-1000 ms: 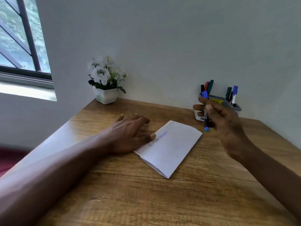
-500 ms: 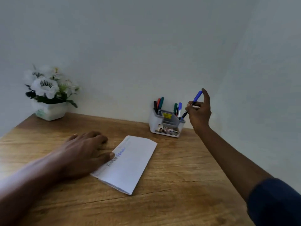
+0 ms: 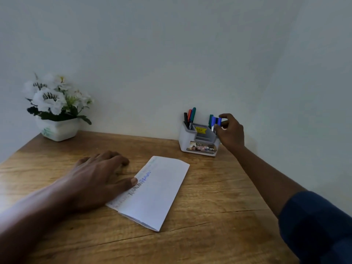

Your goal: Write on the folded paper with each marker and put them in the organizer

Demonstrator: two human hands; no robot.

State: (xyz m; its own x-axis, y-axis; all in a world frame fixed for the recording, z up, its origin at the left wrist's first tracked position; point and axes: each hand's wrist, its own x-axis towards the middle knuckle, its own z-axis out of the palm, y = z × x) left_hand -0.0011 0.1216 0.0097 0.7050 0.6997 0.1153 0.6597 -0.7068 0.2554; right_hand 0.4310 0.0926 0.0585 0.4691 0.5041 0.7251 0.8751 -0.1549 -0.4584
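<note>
A folded white paper [image 3: 158,193] lies on the wooden desk [image 3: 219,197], with lines of writing along its left edge. My left hand [image 3: 99,176] rests flat beside it, thumb tip pressing the paper's left edge. The grey organizer [image 3: 198,141] stands at the back right against the wall. Black, red and green markers [image 3: 189,118] stand in its left slot. A green and a blue one stand in the right slot. My right hand [image 3: 229,133] is at the organizer's right side, fingertips pinched on the cap of a blue marker [image 3: 219,121] standing upright in the right slot.
A white pot of white flowers [image 3: 55,111] sits at the back left corner of the desk. Pale walls close off the back and the right side. The desk's front stretch is bare wood.
My right hand carried the blue marker from above the paper to the organizer and lowered it upright into the right slot. The view has swung to the right. The left hand stayed on the paper.
</note>
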